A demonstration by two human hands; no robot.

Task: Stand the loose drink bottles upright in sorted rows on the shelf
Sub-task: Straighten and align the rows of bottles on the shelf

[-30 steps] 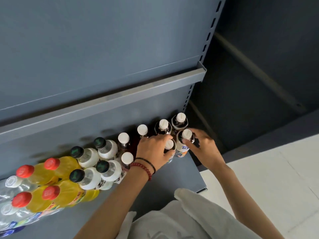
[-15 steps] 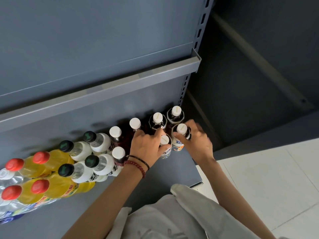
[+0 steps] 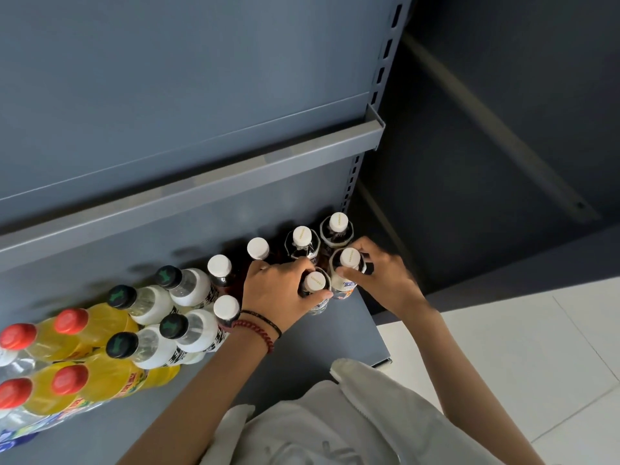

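On the shelf (image 3: 322,350), the left hand (image 3: 278,292) grips one white-capped bottle (image 3: 315,282) — the right hand (image 3: 385,280) grips its upright neighbour (image 3: 349,259).

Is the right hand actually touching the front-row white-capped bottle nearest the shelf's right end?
Touching. Head view: the right hand pinches the white-capped bottle just below its cap, thumb on one side, fingers on the other.

The left hand (image 3: 278,293) grips the front white-capped dark plastic bottle (image 3: 314,282), hiding most of its body. The right hand (image 3: 379,280), holding the neighbouring white-capped pale-labelled bottle (image 3: 350,258), covers its right side. The caps' gold print is too small to read, and the red-capped yellow plastic bottles (image 3: 13,392) are cut by the left edge.
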